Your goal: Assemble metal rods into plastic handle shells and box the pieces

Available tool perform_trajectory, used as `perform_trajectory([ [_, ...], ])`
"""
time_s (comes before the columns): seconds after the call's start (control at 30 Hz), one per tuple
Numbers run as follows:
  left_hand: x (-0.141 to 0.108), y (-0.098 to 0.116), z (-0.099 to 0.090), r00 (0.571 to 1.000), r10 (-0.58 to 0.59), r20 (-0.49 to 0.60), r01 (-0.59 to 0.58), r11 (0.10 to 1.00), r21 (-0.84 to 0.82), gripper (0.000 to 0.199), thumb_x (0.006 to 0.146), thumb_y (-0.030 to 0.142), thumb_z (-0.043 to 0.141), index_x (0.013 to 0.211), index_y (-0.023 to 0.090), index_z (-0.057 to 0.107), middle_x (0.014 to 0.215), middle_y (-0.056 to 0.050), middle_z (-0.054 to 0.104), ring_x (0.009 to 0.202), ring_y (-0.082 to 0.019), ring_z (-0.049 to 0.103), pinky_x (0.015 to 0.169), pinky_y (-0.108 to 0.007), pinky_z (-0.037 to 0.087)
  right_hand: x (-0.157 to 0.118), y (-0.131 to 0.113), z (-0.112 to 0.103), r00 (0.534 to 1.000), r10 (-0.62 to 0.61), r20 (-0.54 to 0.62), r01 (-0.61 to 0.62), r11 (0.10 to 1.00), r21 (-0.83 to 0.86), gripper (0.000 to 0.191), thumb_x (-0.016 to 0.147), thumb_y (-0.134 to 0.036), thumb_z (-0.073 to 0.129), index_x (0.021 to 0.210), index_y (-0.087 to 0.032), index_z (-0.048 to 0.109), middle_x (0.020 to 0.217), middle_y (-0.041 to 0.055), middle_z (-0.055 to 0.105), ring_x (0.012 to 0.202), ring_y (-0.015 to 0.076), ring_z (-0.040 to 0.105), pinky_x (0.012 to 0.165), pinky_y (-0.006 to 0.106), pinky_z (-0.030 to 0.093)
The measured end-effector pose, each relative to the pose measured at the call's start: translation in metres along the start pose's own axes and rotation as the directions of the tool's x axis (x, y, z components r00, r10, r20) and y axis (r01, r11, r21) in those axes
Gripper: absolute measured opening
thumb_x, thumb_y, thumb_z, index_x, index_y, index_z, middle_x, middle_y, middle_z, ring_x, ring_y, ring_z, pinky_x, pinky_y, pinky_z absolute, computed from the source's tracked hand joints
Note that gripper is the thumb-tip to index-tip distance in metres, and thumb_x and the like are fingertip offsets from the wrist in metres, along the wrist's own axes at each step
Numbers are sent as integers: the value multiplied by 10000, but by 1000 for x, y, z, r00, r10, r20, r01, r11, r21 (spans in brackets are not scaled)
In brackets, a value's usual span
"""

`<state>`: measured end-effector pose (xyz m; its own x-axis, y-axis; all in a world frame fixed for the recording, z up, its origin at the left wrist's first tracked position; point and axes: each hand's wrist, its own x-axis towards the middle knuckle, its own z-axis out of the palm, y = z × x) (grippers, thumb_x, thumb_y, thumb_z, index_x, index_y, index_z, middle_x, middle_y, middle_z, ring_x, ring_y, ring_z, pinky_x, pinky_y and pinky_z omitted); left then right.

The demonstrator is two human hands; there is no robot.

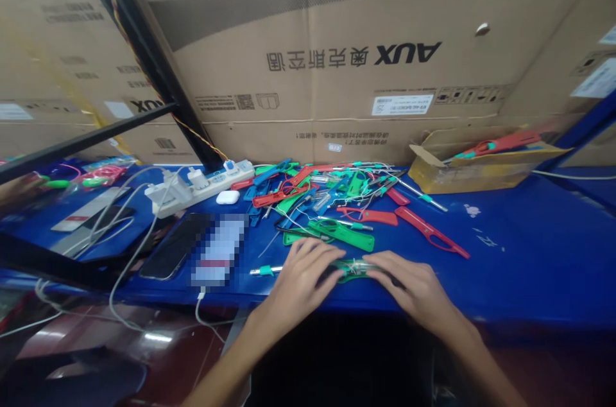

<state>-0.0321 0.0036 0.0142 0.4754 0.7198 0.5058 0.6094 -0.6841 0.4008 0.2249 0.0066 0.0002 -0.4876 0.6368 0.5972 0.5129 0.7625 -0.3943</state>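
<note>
Head view: your two hands are close together near the front edge of the blue surface (539,253), and both are busy with one small thing. Your left hand (304,272) has its fingers bent and its thumb tucked in, and it grips the left end of a green lighter body (355,269). Your right hand (409,275) grips the right end, with its fingers and thumb closed on it. The green lighter body sits right between your hands, and you can see something clear inside it. A shiny metal tube (264,271) with a blue-green bit on it sticks out on the left side of your left hand. Just past your hands lies a green shell (344,235), at the front of a messy pile (308,192) of red, green and blue parts with thin wires. A long red shell (433,233) lies to the right of the pile. Behind that is a small cardboard box (462,177) with red parts (505,142) poking out of the top. To the left of your hands are a phone with a lit screen (219,250), a dark phone (173,250), a little white case (228,197) and a white power strip (212,185) with plugs in it.
</note>
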Motion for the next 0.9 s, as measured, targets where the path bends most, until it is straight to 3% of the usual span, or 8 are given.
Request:
perform_trajectory([
  [0.17,-9,-23,-20,996,-40,78,40,999,-5,238,998,308,649,1226,237,647,1208,-52,695,1116,-221,621,970,-382,459,3,-5,2,1000,4,-11,-5,996,-85,218,1033,-220,539,1206,-219,672,1101,67,769,962,197,758,819,303,629],
  [0.33,-13,-35,-25,989,-92,115,92,996,5,177,992,329,657,1137,231,680,1138,-42,717,1071,-219,646,983,-402,452,3,-6,2,999,39,1,-38,992,-119,224,1040,-249,521,1187,-223,688,1112,67,767,950,197,763,808,296,636],
  [0.53,-14,-36,-24,984,-89,152,97,994,-44,116,1018,275,613,1037,233,719,1065,-22,732,990,-196,658,938,-377,473,1,-3,1,997,77,20,-74,991,-114,223,1043,-274,521,1193,-236,681,1119,65,760,948,192,758,809,287,627],
  [0.9,-6,-28,-21,962,-205,180,226,969,-104,12,946,236,714,945,234,726,996,-14,745,971,-214,686,856,-351,492,2,0,1,993,115,26,-113,989,-95,206,1043,-278,520,1183,-239,665,1117,66,751,959,199,746,794,295,612],
])
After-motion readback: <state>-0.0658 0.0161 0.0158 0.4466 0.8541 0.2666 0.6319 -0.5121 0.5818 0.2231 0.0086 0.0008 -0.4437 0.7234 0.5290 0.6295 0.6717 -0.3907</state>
